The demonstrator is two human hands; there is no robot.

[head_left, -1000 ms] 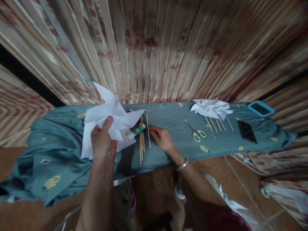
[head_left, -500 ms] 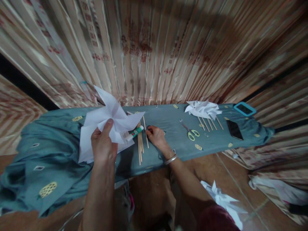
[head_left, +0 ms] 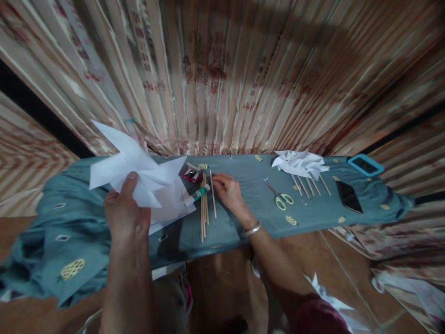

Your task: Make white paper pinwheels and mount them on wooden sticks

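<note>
My left hand point(head_left: 125, 208) is closed on a white paper pinwheel point(head_left: 134, 164), its thumb pressed near the centre, raised over the table's left part. White paper sheets point(head_left: 170, 204) lie partly hidden beneath it. My right hand point(head_left: 227, 190) rests low on the table, fingers bent together at the upper end of a single wooden stick point(head_left: 213, 199). To the left of that stick lies a bundle of wooden sticks point(head_left: 204, 213). A green and white glue stick point(head_left: 198, 194) lies across the bundle, and a small red box point(head_left: 192, 174) with dark contents sits behind it.
Scissors point(head_left: 280, 197) with yellow-green handles lie right of my right hand. Finished pinwheels on sticks point(head_left: 301, 163), a dark phone point(head_left: 349, 197) and a blue-framed device point(head_left: 365, 164) are farther right. More white paper pinwheels point(head_left: 330, 299) are below the table edge. A pleated curtain point(head_left: 222, 93) stands behind.
My left hand has moved left with the pinwheel, uncovering the red box. My right hand has shifted slightly toward the upper end of the single stick, which stays lying in place.
</note>
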